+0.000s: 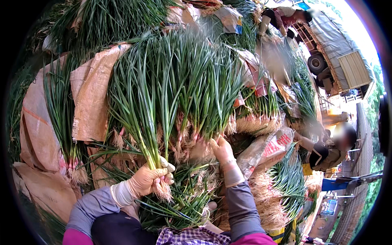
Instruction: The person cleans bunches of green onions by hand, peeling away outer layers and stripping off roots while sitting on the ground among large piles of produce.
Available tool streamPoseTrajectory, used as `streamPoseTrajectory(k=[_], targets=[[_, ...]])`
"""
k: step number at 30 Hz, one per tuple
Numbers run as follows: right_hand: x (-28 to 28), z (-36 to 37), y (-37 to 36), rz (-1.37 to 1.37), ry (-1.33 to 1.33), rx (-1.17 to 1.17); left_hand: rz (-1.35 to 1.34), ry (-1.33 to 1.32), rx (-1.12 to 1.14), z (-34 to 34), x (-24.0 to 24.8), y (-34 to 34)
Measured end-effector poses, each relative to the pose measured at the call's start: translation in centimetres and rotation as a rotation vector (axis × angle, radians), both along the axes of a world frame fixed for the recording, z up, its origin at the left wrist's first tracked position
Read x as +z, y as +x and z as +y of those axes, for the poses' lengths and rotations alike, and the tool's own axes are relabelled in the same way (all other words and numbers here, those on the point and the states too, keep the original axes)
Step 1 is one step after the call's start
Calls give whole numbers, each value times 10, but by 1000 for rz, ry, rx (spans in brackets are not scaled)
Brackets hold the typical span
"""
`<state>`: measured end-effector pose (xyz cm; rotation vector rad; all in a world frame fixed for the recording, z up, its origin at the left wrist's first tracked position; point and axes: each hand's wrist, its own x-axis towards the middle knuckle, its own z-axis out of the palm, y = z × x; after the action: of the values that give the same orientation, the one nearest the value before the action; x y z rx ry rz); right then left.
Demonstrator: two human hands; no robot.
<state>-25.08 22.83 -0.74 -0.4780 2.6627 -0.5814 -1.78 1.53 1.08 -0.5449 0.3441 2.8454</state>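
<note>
My left hand, in a pale glove, is wrapped round a small bunch of green garlic. Its whitish roots hang below the fist and its long leaves rise over the heap behind. My right hand, also gloved, reaches farther forward, its fingers closed at the stem bases on the right side of a big heap of green garlic. The heap's leaves point away from me, with pinkish bulbs and roots toward me. Loose leaves and stalks lie in front of me, below both hands.
Woven sacks lie under and between the heaps at left. A printed white sack lies right of my right hand, above a rooty bundle. One person works at right, another at far right, near a covered truck.
</note>
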Motion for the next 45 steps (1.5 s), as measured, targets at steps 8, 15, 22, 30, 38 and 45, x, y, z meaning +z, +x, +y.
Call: streamPoseTrajectory(k=[8,15,22,30,38,45], targets=[[17,-35,4,-397,-785,-445,236,-213,-17,-7,13,12],[37,-27,4,-636,-1022,-394,29,-383,-108,0,15,1],[46,-29,140,-869,-833,-360,12,-529,-364,13,1,-3],[49,-57,159,-291,-452,-132,-19,-435,-309,24,7,1],[27,-35,119,-23,-433,-219,248,-81,-149,-13,45,14],[28,-37,34,344,-94,-141,418,10,-37,-22,60,8]])
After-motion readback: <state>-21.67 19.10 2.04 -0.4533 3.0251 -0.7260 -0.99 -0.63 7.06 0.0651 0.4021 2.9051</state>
